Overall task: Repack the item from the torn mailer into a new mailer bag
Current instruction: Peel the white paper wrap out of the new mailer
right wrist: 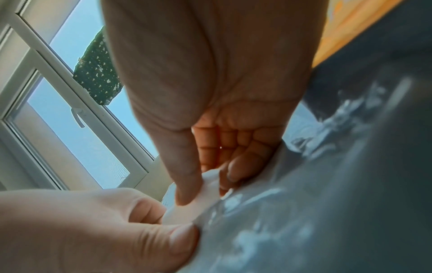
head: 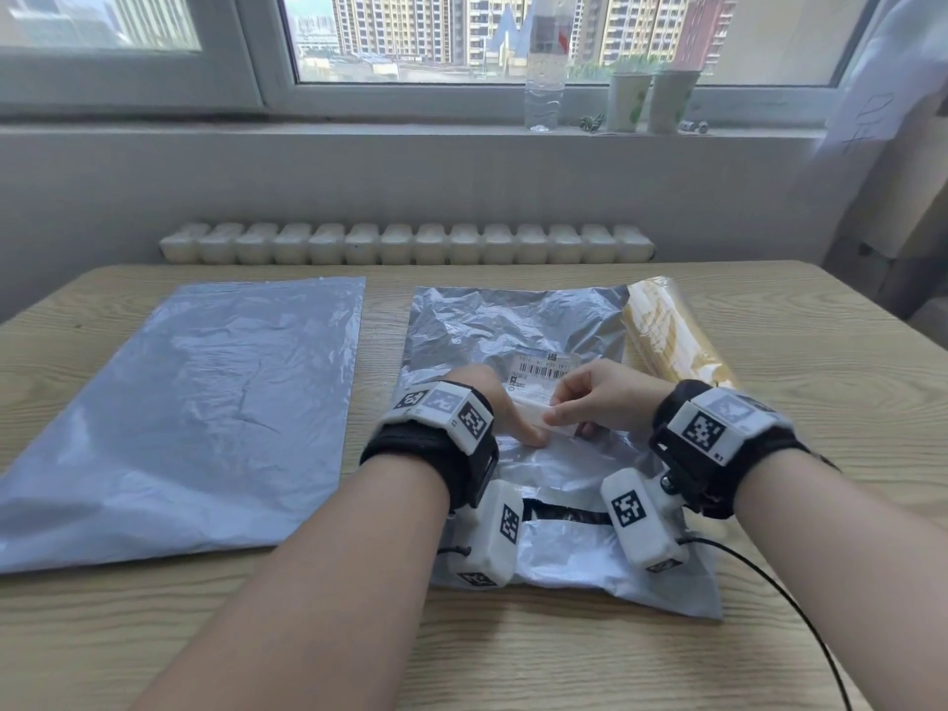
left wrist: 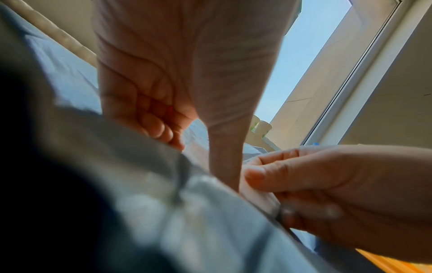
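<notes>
wooden table (head: 513, 654): holds two grey mailers side by side, with both hands at work over the right one

torn mailer (head: 492, 325): crumpled grey plastic, right of centre on the table; a dark slit shows across its near part, between the two wrist cameras; a white shipping label (head: 544, 364) with a barcode sits on its upper face, and the label's near edge is lifted off the plastic

new mailer bag (head: 205, 402): smooth grey plastic, lying flat at the left of the table, apart from the torn mailer and touched by neither hand

yellow item (head: 672, 336): in clear wrap, at the far right, just beside the torn mailer's right edge; whether it is tucked partly under that edge cannot be told

left hand (head: 492, 402): rests on the torn mailer at the label's left; thumb stretched down to the plastic beside the lifted label edge, the other fingers (left wrist: 161, 129) curled in toward the palm; whether the thumb pins the label itself cannot be told

right hand (head: 600, 397): thumb and forefinger pinching the raised white edge of the shipping label, remaining fingers (right wrist: 243, 166) curled alongside

windowsill, far side: a clear water bottle (head: 545, 64) and two paper cups (head: 651, 100)

below the sill: a white radiator (head: 405, 243)
</notes>
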A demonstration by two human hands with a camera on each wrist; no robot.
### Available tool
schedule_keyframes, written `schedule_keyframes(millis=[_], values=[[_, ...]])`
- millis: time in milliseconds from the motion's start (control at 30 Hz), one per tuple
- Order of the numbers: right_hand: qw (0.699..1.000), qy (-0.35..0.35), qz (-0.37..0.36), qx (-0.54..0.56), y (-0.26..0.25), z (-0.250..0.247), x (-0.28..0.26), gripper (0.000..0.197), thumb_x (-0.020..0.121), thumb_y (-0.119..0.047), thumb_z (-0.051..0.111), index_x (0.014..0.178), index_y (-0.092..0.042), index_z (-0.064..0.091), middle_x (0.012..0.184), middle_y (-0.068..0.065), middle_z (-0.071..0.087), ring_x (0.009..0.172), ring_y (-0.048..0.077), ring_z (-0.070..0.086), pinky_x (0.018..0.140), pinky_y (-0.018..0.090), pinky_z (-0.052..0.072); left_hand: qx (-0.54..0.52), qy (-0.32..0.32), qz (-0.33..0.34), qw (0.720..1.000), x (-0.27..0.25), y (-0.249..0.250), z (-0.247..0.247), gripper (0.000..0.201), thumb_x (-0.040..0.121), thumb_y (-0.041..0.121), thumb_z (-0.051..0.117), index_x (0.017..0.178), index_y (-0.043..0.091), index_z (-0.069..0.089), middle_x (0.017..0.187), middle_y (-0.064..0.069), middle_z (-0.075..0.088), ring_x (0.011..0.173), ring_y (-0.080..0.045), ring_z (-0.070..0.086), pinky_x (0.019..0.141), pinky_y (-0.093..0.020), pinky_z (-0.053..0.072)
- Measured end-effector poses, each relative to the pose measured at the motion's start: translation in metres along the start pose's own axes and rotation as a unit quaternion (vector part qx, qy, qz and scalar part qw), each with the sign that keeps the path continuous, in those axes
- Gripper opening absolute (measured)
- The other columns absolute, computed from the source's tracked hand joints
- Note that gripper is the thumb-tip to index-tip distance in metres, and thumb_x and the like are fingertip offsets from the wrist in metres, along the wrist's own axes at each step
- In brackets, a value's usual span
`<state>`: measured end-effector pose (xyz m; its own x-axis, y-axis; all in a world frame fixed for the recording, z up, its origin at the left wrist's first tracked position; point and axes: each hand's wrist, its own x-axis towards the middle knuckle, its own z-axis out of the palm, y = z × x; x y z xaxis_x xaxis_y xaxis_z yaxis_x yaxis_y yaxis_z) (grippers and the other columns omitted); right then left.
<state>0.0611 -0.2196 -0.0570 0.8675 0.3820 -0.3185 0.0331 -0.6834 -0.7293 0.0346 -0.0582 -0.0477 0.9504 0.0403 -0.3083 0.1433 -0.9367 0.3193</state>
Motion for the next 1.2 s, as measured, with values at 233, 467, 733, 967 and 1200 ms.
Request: schedule_keyframes(millis=[233, 467, 733, 967, 1200], values=[[1.0, 0.004, -0.002, 0.022, 0.002, 0.0, 0.0, 0.015, 0.082, -0.018, 0.073, 0.074, -0.013, 0.063, 0.057, 0.003, 0.058, 0.043, 0.009, 0.054, 0.041, 0.022, 0.044, 0.002, -0.009, -0.015, 1.0, 0.001, 0.0, 0.0, 0.058, 0.059, 0.062, 0.081, 0.074, 0.019, 0.045, 0.066, 0.004, 0.056, 0.069, -0.018, 0.058, 0.059, -0.022, 0.043], [0.999, 0.009, -0.001, 0.033, 0.003, 0.0, 0.0, 0.016, 0.081, -0.019, 0.074, 0.072, -0.014, 0.063, 0.056, 0.004, 0.058, 0.042, 0.01, 0.053, 0.04, 0.022, 0.043, 0.002, -0.012, -0.023, 1.0, 0.002, -0.001, 0.001, 0.059, 0.055, 0.064, 0.081, 0.072, 0.019, 0.046, 0.065, 0.003, 0.056, 0.068, -0.018, 0.057, 0.06, -0.023, 0.043], [0.998, 0.015, 0.002, 0.058, 0.005, 0.0, -0.001, 0.014, 0.083, -0.017, 0.072, 0.073, -0.013, 0.063, 0.055, 0.004, 0.057, 0.046, 0.013, 0.054, 0.038, 0.021, 0.044, 0.014, -0.012, -0.028, 0.999, 0.0, 0.001, 0.0, 0.063, 0.057, 0.063, 0.081, 0.084, 0.016, 0.05, 0.067, 0.002, 0.057, 0.071, -0.019, 0.058, 0.064, -0.024, 0.046], [0.996, 0.028, 0.005, 0.085, 0.009, 0.001, 0.003, 0.014, 0.083, -0.017, 0.072, 0.072, -0.013, 0.064, 0.058, 0.007, 0.058, 0.05, 0.018, 0.054, 0.053, 0.031, 0.048, -0.005, -0.023, -0.023, 0.999, -0.003, 0.0, -0.002, 0.058, 0.058, 0.059, 0.083, 0.082, 0.017, 0.052, 0.069, 0.003, 0.059, 0.07, -0.019, 0.059, 0.066, -0.025, 0.048], [0.997, 0.058, 0.012, 0.043, 0.002, 0.005, -0.002, 0.014, 0.086, -0.021, 0.069, 0.075, -0.014, 0.063, 0.062, 0.005, 0.062, 0.051, 0.015, 0.057, 0.054, 0.031, 0.049, 0.103, -0.123, 0.039, 0.986, -0.026, -0.003, -0.011, 0.048, 0.059, 0.06, 0.081, 0.079, 0.019, 0.066, 0.08, 0.004, 0.068, 0.074, -0.016, 0.059, 0.074, -0.029, 0.05]])
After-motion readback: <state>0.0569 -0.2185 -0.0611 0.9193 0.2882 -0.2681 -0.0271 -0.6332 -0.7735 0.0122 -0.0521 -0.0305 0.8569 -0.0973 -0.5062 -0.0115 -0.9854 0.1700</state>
